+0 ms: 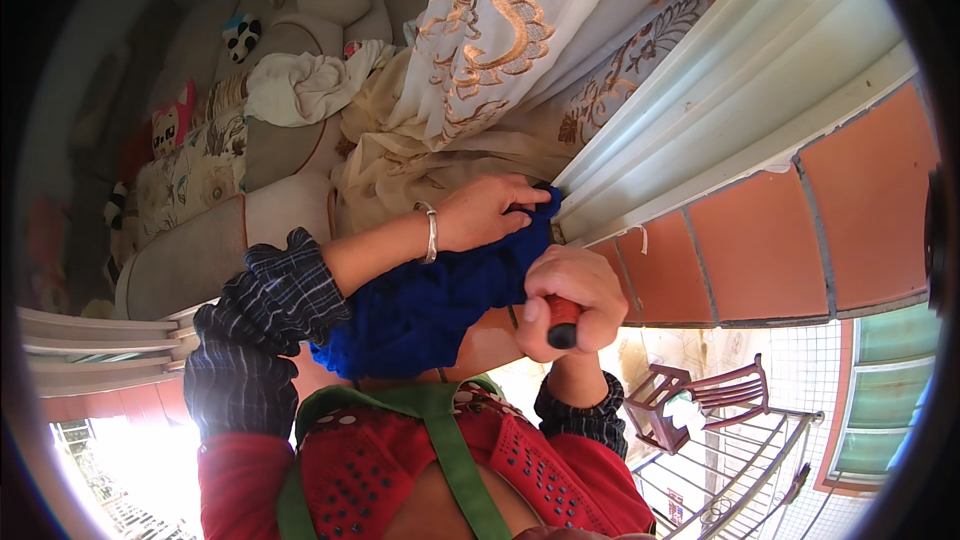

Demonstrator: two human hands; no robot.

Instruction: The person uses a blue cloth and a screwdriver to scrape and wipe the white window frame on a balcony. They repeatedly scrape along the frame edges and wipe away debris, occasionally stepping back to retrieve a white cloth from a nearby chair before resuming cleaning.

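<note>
My left hand (pixel 484 211), with a silver bangle at the wrist, grips one end of a bunched blue cloth (pixel 420 307). Its fingertips hold the fabric at the corner where a white window frame (pixel 720 112) meets the tiled sill. In my right fist (pixel 581 289) is a tool with a red handle (pixel 562 319) and a black butt end, which faces me. The fist covers the tool's other end, so its kind cannot be told. The right hand is just beside the cloth, over the orange tiles (pixel 757 240).
White curtains (pixel 502 30) with gold embroidery hang behind the frame, over a sheer beige curtain (pixel 405 172). Inside stands a grey sofa (pixel 187 240) bearing a white cloth (pixel 307 86) and a panda toy (pixel 241 37). A wooden chair (pixel 667 405) and metal railing (pixel 765 472) are at lower right.
</note>
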